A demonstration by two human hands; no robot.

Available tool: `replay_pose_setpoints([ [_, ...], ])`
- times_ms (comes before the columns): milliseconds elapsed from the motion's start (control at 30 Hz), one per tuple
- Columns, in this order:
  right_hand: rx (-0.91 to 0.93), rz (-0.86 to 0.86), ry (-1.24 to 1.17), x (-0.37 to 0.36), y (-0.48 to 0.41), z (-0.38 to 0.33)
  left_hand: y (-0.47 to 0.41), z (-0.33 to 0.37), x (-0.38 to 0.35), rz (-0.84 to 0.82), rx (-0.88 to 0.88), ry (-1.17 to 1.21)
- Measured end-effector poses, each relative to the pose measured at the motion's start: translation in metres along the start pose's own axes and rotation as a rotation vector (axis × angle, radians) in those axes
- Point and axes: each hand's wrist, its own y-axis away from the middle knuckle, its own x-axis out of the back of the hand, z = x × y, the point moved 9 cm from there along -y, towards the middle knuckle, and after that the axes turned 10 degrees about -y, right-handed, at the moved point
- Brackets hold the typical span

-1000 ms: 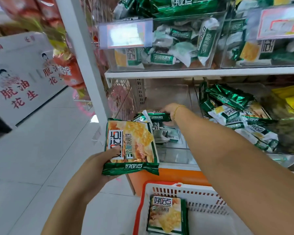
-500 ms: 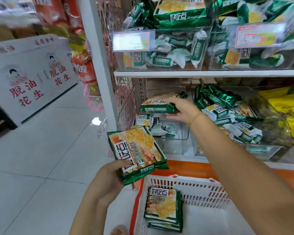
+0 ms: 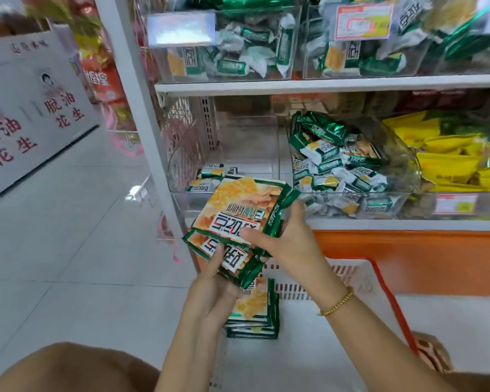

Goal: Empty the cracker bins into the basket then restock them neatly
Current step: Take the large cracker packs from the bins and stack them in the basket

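- The right hand (image 3: 290,244) pinches the upper cracker pack (image 3: 244,202): the thumb lies across its printed face and the fingers curl behind its green right edge.
- The left hand (image 3: 212,292) grips the lower cracker pack (image 3: 238,264), thumb pressed on the label and fingers tucked beneath.
- The upper pack overlaps the lower one, both face up and tilted, held in front of the shelf and above the near left corner of the basket (image 3: 317,287).
- Inside that white, red-rimmed basket, a stack of the same packs (image 3: 255,309) lies flat against its left side.
- The clear bin (image 3: 181,165) behind the hands holds only a few small packets (image 3: 210,172) on its floor.
- The neighbouring bin to the right is heaped with small green-and-white packets (image 3: 337,168); yellow bags (image 3: 447,162) sit further right.
- The bins on the white shelf (image 3: 323,84) above look full of similar green packets, though that part is blurred.
- A gold bead bracelet (image 3: 338,302) circles the right wrist.
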Motion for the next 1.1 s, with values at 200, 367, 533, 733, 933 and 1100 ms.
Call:
replay_pose_setpoints([
  [200, -0.054, 0.078, 0.214, 0.047, 0.016, 0.006, 0.004, -0.01, 0.014, -0.035, 0.044, -0.02],
  [367, -0.213, -0.228, 0.036, 0.057, -0.014, 0.019, 0.005, -0.024, 0.019, -0.067, 0.135, -0.161],
  [533, -0.411, -0.551, -0.03, 0.044, 0.0, 0.06, 0.001, -0.055, 0.017, -0.081, 0.21, -0.189],
  [733, -0.607, -0.36, -0.236, 0.044, 0.018, 0.148, -0.013, -0.097, 0.02, -0.088, 0.344, -0.378],
  [933, -0.751, -0.191, -0.616, 0.042, 0.024, 0.198, -0.048, -0.095, 0.063, -0.063, 0.502, -0.798],
  [1100, -0.771, -0.068, -0.672, 0.031, 0.03, 0.225, -0.071, -0.089, 0.083, -0.197, 0.59, -1.173],
])
